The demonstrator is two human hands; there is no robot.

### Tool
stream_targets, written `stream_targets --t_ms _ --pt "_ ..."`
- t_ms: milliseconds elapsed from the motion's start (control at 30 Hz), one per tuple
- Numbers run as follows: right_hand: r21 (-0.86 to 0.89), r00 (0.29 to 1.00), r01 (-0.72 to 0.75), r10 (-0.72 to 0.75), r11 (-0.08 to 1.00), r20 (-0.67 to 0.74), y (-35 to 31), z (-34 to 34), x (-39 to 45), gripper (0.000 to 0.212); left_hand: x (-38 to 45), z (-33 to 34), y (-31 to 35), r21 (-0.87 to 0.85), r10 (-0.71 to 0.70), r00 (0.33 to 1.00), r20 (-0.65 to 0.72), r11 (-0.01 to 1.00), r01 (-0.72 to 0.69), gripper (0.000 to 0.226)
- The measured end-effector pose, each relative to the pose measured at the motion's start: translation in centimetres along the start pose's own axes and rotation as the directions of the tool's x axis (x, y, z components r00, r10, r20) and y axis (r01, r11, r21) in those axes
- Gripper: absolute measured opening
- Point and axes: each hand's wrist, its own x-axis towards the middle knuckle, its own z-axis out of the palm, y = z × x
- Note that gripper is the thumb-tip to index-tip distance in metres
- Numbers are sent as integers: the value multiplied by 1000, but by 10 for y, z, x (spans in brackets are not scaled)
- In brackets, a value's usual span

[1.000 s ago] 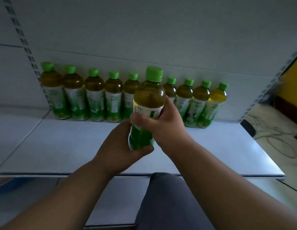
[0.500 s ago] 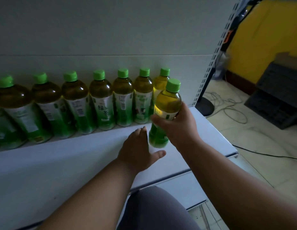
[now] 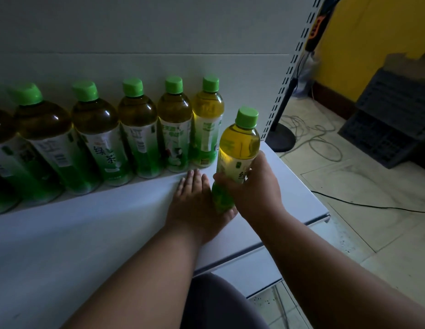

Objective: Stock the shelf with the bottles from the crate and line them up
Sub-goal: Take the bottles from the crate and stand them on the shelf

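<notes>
Along the far edge of the white metal shelf [image 3: 88, 233], against the pale back panel [image 3: 135, 32], we see a row of clear plastic tea bottles with green caps and green-and-white labels [image 3: 97, 138]. They stand upright and close together, and the row runs off the left edge of the view. Those on the left look dark amber; the rightmost bottle in the row [image 3: 207, 124] is a brighter yellow-green.

Near the middle, our left hand [image 3: 194, 205] lies palm down on the shelf with its fingers straight and together, holding nothing. Its thumb side touches the base of the bottle we hold.

Just right of it, our right hand [image 3: 254, 186] wraps its fingers and thumb around the lower half of a yellow-green tea bottle with a green cap [image 3: 237, 148]. This bottle is upright, slightly tilted, in front of and just right of the row's end. We cannot tell whether its base rests on the shelf.

Farther right, a perforated white upright [image 3: 287, 74] marks the shelf's end. Beyond it, on the tiled floor [image 3: 372, 210], are a black round stand base [image 3: 281, 136], loose cables [image 3: 325, 143] and a dark plastic crate [image 3: 391, 119] by the yellow wall [image 3: 372, 32].
</notes>
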Motion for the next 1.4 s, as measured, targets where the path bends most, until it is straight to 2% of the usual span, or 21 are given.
stream_targets --t_ms 100,333,967,1100,1167,1267,1400 --pt "-22 1000 -12 11 1000 -16 -4 2 16 52 2 1 -3 27 5 997 71 1000 -7 115" --pt "-74 998 -60 57 995 -40 -15 7 68 45 2 -5 1 70 -15 985 170 998 4 109" --pt "-113 1000 1 0 994 10 -19 23 116 54 0 -7 2 32 -33 986 161 999 28 109" --pt "-99 998 -42 46 994 32 -15 17 96 70 -5 -18 0 13 -23 984 174 1000 21 105" --pt "-163 1000 8 -4 987 22 -17 14 71 81 -16 -29 -4 -1 -47 989 137 999 47 103" --pt "-186 985 168 -159 968 61 -25 12 24 78 -37 -45 -13 -17 -89 993 79 996 90 100" --pt "-128 904 410 -384 903 187 -57 24 -36 78 -79 -76 -40 -31 -171 985 -9 985 170 98"
